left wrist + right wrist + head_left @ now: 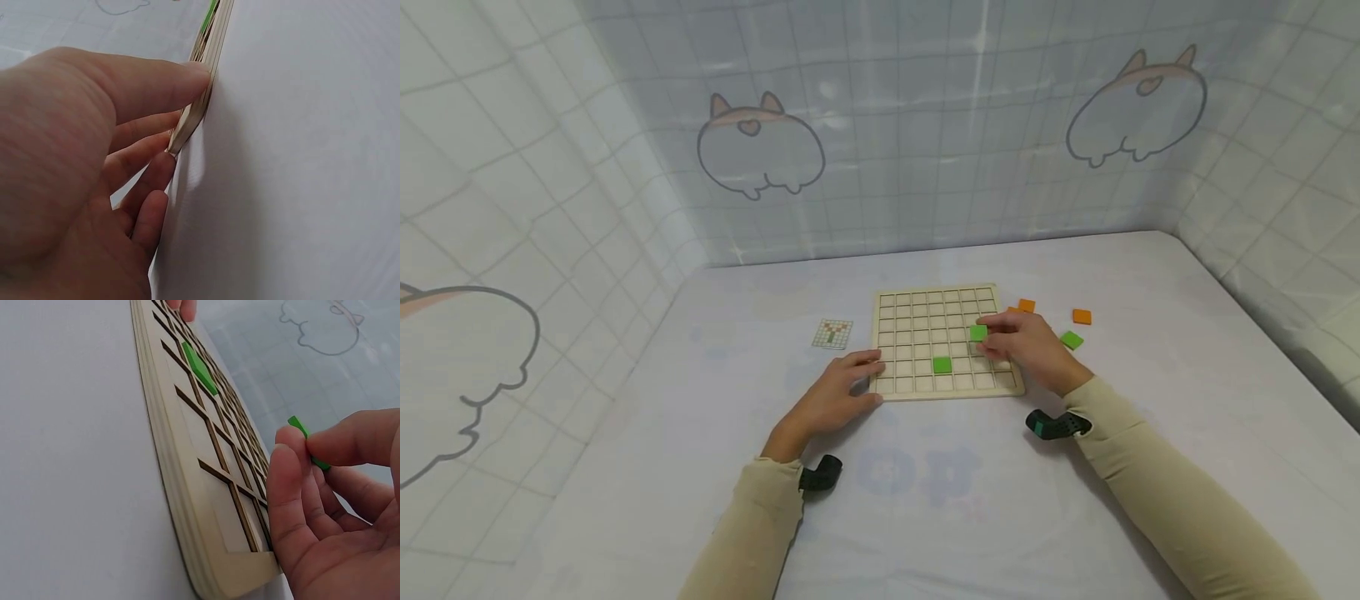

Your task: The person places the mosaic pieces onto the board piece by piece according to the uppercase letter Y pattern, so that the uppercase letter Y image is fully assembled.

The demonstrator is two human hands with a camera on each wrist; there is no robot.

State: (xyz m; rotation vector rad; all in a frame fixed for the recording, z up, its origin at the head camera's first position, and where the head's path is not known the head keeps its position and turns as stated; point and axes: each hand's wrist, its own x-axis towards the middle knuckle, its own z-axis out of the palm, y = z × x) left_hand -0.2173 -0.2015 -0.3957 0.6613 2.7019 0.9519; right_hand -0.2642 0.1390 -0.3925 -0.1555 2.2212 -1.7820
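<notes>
A wooden grid board (912,383) lies on the table, with one green tile (942,365) in a cell near its front. My left hand (833,400) rests at the board's front left corner, fingertips on the left edge and thumb at the corner. The left wrist view shows the thumb (156,87) against the board's edge. Over the right part of the board, my right hand (1030,346) pinches a second green tile (978,333) between thumb and fingers. In the right wrist view this held tile (299,427) is seen edge-on, raised above the grid.
A small pattern card (832,334) with a coloured grid design lies left of the board. To the right are several orange tiles (1082,317) and a loose green tile (1071,340). A patterned curtain (940,183) hangs behind the table.
</notes>
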